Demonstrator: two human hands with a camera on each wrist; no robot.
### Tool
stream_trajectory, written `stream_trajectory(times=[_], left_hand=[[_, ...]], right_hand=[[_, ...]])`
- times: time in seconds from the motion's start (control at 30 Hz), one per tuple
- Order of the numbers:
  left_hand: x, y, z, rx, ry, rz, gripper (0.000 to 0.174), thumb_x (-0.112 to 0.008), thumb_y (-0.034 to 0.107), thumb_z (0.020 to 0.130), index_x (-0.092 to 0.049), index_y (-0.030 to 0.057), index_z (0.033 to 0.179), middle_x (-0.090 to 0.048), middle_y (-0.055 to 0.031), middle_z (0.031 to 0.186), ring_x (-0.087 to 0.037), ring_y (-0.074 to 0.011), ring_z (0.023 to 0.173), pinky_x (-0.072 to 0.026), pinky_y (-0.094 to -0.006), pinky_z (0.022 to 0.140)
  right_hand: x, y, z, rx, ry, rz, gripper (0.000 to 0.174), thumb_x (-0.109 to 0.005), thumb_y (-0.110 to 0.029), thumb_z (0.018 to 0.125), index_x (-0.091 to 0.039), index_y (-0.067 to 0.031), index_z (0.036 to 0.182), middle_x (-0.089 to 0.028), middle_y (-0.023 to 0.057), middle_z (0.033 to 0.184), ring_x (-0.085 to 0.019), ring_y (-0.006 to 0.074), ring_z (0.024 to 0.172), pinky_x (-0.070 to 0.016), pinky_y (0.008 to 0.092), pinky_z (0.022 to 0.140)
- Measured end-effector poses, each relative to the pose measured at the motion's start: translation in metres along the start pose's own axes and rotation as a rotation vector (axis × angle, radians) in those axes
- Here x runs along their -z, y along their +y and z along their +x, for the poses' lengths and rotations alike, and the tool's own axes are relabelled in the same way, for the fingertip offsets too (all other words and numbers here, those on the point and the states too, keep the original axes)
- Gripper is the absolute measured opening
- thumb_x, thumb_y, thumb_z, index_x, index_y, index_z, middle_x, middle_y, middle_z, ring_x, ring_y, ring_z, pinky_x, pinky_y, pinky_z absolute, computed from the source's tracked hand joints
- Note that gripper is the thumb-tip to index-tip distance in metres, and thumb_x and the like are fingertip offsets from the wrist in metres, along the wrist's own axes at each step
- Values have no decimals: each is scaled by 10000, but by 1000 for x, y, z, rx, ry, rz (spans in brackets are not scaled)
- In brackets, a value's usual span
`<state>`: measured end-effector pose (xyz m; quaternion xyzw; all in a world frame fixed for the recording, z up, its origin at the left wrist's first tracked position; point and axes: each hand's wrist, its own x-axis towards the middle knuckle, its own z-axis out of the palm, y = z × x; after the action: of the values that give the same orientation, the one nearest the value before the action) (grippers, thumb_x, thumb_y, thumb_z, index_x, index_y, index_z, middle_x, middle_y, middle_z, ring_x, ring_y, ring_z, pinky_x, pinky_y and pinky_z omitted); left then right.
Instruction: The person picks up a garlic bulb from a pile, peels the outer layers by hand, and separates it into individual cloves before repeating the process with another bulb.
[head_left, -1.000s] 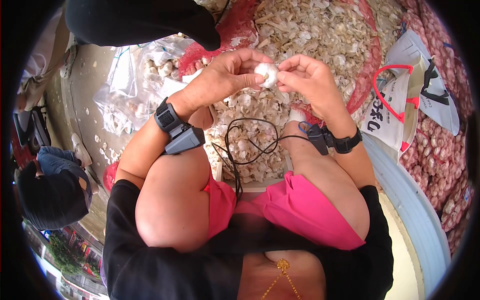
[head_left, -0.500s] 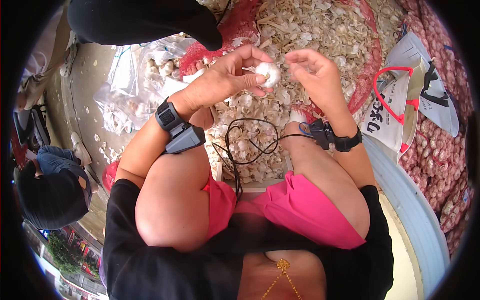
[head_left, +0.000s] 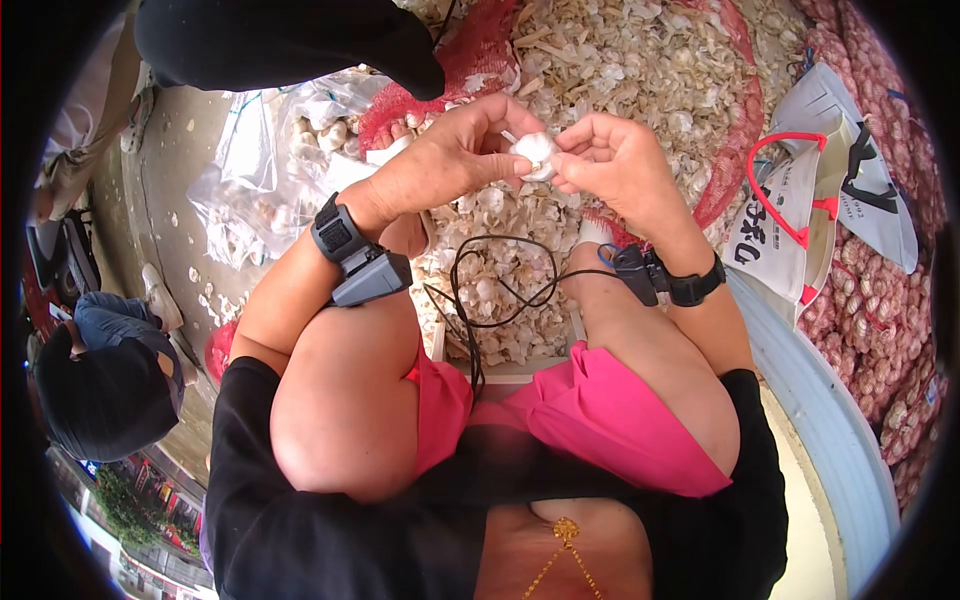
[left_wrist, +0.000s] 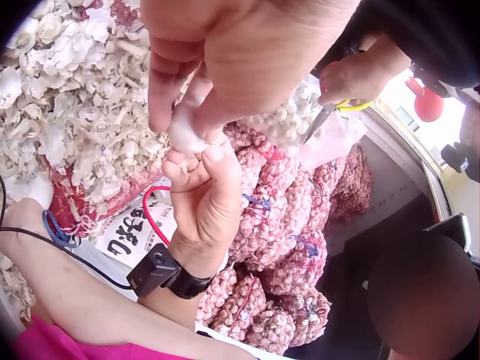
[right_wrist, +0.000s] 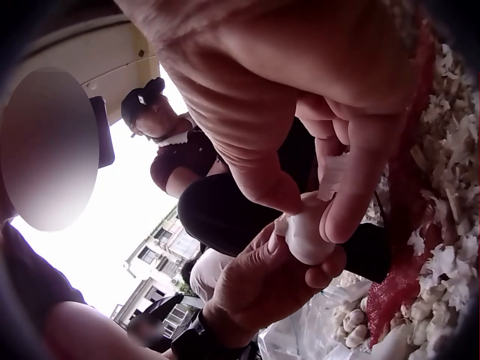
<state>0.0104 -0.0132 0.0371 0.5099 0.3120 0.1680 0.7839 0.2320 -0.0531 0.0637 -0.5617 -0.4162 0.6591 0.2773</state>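
A white garlic bulb (head_left: 535,150) is held up in front of the knees, over a heap of papery skins. My left hand (head_left: 468,140) grips it from the left, thumb along its near side. From the other side my right hand (head_left: 622,165) pinches the bulb with thumb and fingertips. In the right wrist view, a thin flake of garlic skin (right_wrist: 332,177) clings by the right fingers, and the bulb (right_wrist: 306,234) lies between both hands. The left wrist view shows the bulb (left_wrist: 185,131) partly covered by left fingers.
Loose garlic skins (head_left: 610,60) spread over red netting ahead. A clear plastic bag (head_left: 255,180) with garlic bulbs lies left; mesh sacks of garlic (head_left: 850,310) and a white bag with red handles (head_left: 780,210) stand right. A black cable (head_left: 505,280) loops between the knees. Another person's hand (left_wrist: 352,79) holds scissors (left_wrist: 321,121).
The right hand drew away from the bulb to the right half a second ago and is now back on it. The left hand has kept the bulb, now turned slightly.
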Motion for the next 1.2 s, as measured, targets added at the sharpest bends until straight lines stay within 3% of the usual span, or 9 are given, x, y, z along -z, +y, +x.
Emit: stream_trajectory(times=[0.27, 0.4, 0.5, 0.57, 0.77, 0.87, 1.0, 1.07, 1.2], left_hand=[[3, 1, -1, 16, -75, -118, 296, -610, 77, 951, -517, 11, 1225, -640, -78, 1121, -617, -128, 1000, -528, -289, 861], [5, 0, 0, -32, -45, -139, 282, -600, 82, 958, -512, 13, 1218, -637, -75, 1115, -618, -129, 997, -534, -287, 849], [6, -1, 0, -8, 44, -51, 277, -612, 85, 953, -511, 17, 1201, -635, -68, 1089, -617, -126, 982, -537, -282, 842], [5, -2, 1, -16, 62, -29, 276, -619, 85, 949, -511, 21, 1193, -634, -64, 1076, -617, -124, 972, -538, -281, 838], [4, -1, 0, -13, 82, -2, 279, -633, 83, 939, -513, 27, 1185, -632, -57, 1067, -619, -122, 960, -540, -283, 836], [4, 0, 0, -12, 64, -29, 280, -625, 81, 944, -512, 26, 1193, -632, -58, 1072, -622, -125, 968, -539, -285, 839], [5, -1, 0, -51, 44, -96, 269, -599, 74, 956, -511, 24, 1206, -634, -62, 1083, -628, -132, 974, -538, -285, 846], [5, -1, -1, -42, 61, -105, 266, -593, 71, 958, -512, 23, 1207, -634, -64, 1084, -630, -134, 972, -538, -285, 847], [3, 2, 0, -16, 87, -96, 266, -588, 67, 959, -514, 18, 1210, -634, -66, 1075, -634, -136, 968, -539, -282, 847]], right_hand=[[7, 7, 0, -40, -49, 122, 166, -618, -19, 872, -635, 95, 990, -688, 141, 864, -706, 179, 767, -599, 275, 688], [4, 0, -2, -65, -19, 210, 178, -646, -26, 861, -638, 91, 995, -689, 135, 866, -700, 167, 750, -590, 260, 671], [-6, -1, -4, 32, 66, 121, 193, -691, -43, 838, -646, 67, 991, -698, 113, 852, -688, 135, 737, -562, 239, 643], [-11, 1, -4, 175, 157, -139, 187, -723, -59, 823, -655, 41, 964, -701, 85, 821, -669, 104, 698, -530, 230, 604], [-14, 5, -3, 228, 208, -222, 92, -706, -43, 816, -659, 12, 873, -687, 62, 699, -652, 85, 632, -508, 231, 561], [-8, 5, -1, 121, 222, -33, 85, -691, -26, 810, -658, 9, 880, -695, 66, 709, -653, 87, 628, -509, 233, 574], [2, 12, 5, 154, 333, -195, 109, -687, -14, 813, -667, 9, 919, -706, 72, 792, -657, 96, 631, -518, 235, 593], [0, 14, 8, 412, 391, -298, 130, -685, -19, 824, -681, -5, 953, -705, 46, 854, -659, 98, 641, -523, 236, 605], [-10, 8, 2, 515, 279, -260, 161, -696, -19, 815, -692, -31, 975, -696, 34, 855, -675, 118, 653, -526, 245, 587]])
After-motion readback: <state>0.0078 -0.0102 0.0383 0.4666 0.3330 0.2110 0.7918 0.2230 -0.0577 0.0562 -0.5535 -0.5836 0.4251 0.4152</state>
